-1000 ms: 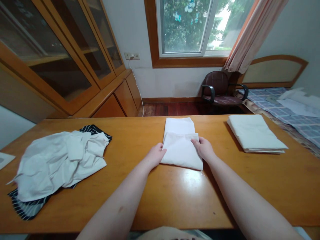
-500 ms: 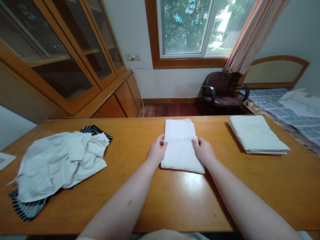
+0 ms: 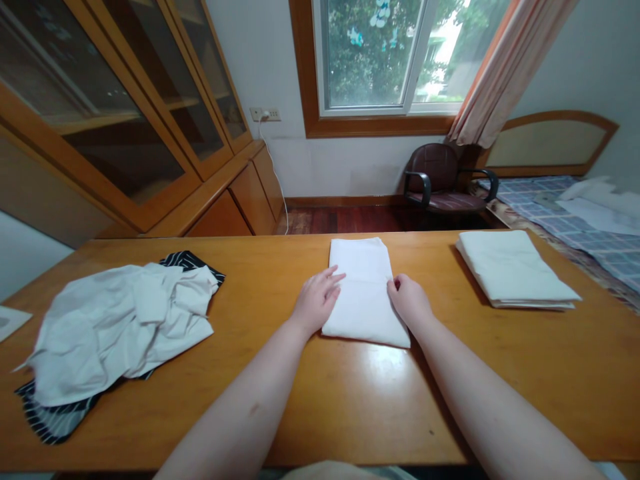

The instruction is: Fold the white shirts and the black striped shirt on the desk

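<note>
A white cloth (image 3: 363, 303), folded into a neat upright rectangle, lies on the wooden table in front of me; whether it is a garment I cannot tell. My left hand (image 3: 319, 298) rests at its left edge, fingers spread and lying partly over the top layer. At the right edge, my right hand (image 3: 407, 300) has its thumb and forefinger closed on the border of the cloth. A faint crosswise line runs over the cloth between the two hands.
Left on the table (image 3: 240, 400) is a crumpled white garment (image 3: 110, 327) over black-and-white striped fabric (image 3: 57, 417). A folded white stack (image 3: 515, 270) lies at the right. Beyond stand a glass-door cabinet (image 3: 200, 167), an office chair (image 3: 440, 177) and a bed (image 3: 575, 207).
My left hand has let go of the left edge, and its fingers have spread onto the cloth. My right hand has shifted slightly and its fingers have drawn together at the right edge.
</note>
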`<state>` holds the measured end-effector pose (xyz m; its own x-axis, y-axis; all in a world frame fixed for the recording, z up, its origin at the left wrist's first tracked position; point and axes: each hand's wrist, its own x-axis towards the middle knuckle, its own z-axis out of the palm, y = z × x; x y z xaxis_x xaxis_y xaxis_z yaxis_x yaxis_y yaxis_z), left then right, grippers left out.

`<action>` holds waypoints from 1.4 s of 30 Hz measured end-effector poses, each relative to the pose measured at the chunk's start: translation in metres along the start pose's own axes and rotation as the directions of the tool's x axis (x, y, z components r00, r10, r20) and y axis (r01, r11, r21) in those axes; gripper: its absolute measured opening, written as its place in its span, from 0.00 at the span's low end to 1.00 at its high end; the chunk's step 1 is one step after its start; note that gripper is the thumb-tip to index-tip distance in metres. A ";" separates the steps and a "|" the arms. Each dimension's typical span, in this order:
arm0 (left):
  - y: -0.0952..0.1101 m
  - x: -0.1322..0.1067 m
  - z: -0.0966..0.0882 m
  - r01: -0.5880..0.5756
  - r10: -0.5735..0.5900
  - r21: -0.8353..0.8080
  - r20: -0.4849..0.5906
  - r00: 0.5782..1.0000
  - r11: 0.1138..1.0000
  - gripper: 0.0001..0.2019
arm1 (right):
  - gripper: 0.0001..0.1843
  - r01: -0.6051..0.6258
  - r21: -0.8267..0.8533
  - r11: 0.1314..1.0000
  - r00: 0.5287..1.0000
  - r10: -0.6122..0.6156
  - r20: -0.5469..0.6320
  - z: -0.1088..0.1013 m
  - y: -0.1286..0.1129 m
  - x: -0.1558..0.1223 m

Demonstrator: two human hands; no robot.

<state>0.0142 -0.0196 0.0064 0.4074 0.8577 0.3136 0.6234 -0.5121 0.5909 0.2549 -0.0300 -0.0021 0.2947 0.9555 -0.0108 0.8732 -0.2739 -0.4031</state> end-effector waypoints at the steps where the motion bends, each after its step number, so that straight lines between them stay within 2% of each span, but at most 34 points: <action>1: 0.003 -0.001 -0.001 -0.084 0.084 -0.003 0.112 0.990 0.996 0.18 | 0.16 0.000 -0.008 1.000 1.000 0.000 -0.002 0.000 0.000 0.000; 3: 0.008 -0.002 0.000 -0.144 0.135 0.006 0.322 0.937 0.990 0.20 | 0.15 -0.001 -0.028 1.000 1.000 0.000 -0.007 -0.001 -0.002 0.000; 5: 0.010 -0.003 0.004 -0.097 0.052 0.084 0.432 0.900 0.992 0.25 | 0.15 -0.006 -0.043 0.999 1.000 0.006 -0.005 -0.001 -0.003 -0.001; 8: 0.010 -0.005 0.013 -0.032 -0.068 0.210 0.455 0.888 0.977 0.30 | 0.15 -0.024 -0.040 0.999 1.000 0.024 0.008 0.000 -0.003 0.000; 12: 0.010 -0.005 0.017 0.002 -0.131 0.289 0.429 0.894 0.957 0.33 | 0.17 -0.011 -0.024 1.000 0.999 0.010 -0.040 0.001 0.000 -0.001; 14: 0.011 -0.005 0.016 0.007 -0.143 0.302 0.430 0.891 0.953 0.35 | 0.19 0.095 -0.057 0.994 0.987 -0.101 -0.124 0.000 0.000 -0.004; 16: 0.013 -0.005 0.016 0.003 -0.144 0.308 0.437 0.888 0.951 0.35 | 0.22 0.285 -0.100 0.953 0.939 -0.298 -0.173 -0.001 -0.003 -0.009; 18: 0.014 -0.004 0.016 -0.003 -0.142 0.312 0.439 0.887 0.950 0.36 | 0.24 0.493 -0.122 0.861 0.856 -0.505 -0.108 0.000 -0.009 -0.017; 20: 0.014 -0.004 0.016 -0.005 -0.140 0.315 0.437 0.888 0.949 0.36 | 0.27 0.615 -0.126 0.779 0.787 -0.616 0.035 0.004 -0.015 -0.023; 21: 0.014 -0.004 0.017 -0.007 -0.139 0.317 0.436 0.889 0.948 0.36 | 0.28 0.632 -0.132 0.763 0.775 -0.623 0.107 0.006 -0.017 -0.026; 24: 0.012 -0.004 0.019 0.008 -0.155 0.328 0.424 0.892 0.945 0.37 | 0.32 0.603 -0.162 0.781 0.793 -0.565 0.228 0.013 -0.020 -0.029; 29: 0.009 -0.003 0.020 0.090 -0.231 0.329 0.418 0.879 0.940 0.47 | 0.37 0.537 -0.181 0.824 0.836 -0.492 0.244 0.015 -0.015 -0.023; 31: 0.009 -0.002 0.019 0.096 -0.234 0.320 0.424 0.875 0.942 0.47 | 0.38 0.518 -0.176 0.837 0.846 -0.470 0.252 0.014 -0.011 -0.020; 38: -0.007 -0.002 0.011 0.073 -0.186 0.258 0.447 0.875 0.963 0.35 | 0.38 0.525 -0.169 0.834 0.835 -0.465 0.294 0.014 0.000 -0.011; 40: -0.011 -0.002 0.009 0.092 -0.204 0.276 0.408 0.890 0.957 0.33 | 0.39 0.527 -0.175 0.831 0.834 -0.468 0.292 0.015 0.001 -0.011; 42: -0.010 -0.003 0.009 0.131 -0.233 0.310 0.320 0.918 0.942 0.31 | 0.39 0.529 -0.180 0.830 0.835 -0.470 0.286 0.016 0.001 -0.012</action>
<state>0.0126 -0.0180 -0.0067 0.4422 0.8926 -0.0873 0.8475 -0.3840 0.3666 0.2460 -0.0400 -0.0165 -0.2753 0.9579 -0.0814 0.9501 0.2581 -0.1751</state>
